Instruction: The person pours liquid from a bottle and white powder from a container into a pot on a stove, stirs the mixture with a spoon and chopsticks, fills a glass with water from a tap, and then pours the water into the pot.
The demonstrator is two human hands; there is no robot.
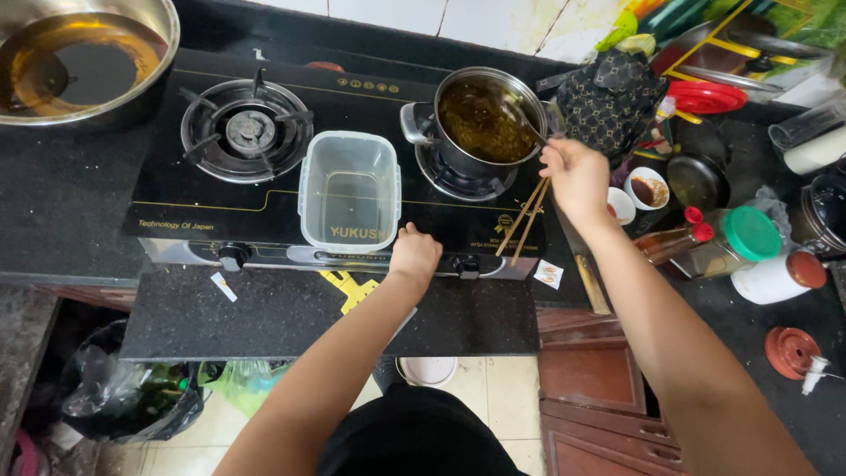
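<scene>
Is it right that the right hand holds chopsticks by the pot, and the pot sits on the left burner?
Not quite. The right hand does hold chopsticks by the pot, but the head view shows the pot on the right burner. The left burner is bare.

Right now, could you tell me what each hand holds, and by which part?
Right hand grips wooden chopsticks near their upper ends. Left hand holds nothing, resting at the stove's front edge.

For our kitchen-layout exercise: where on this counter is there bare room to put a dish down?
Free: the dark counter left of the stove, below the steel bowl, and the ledge before the knobs. Crowded: right of the pot, with bottles, jars and small bowls.
</scene>
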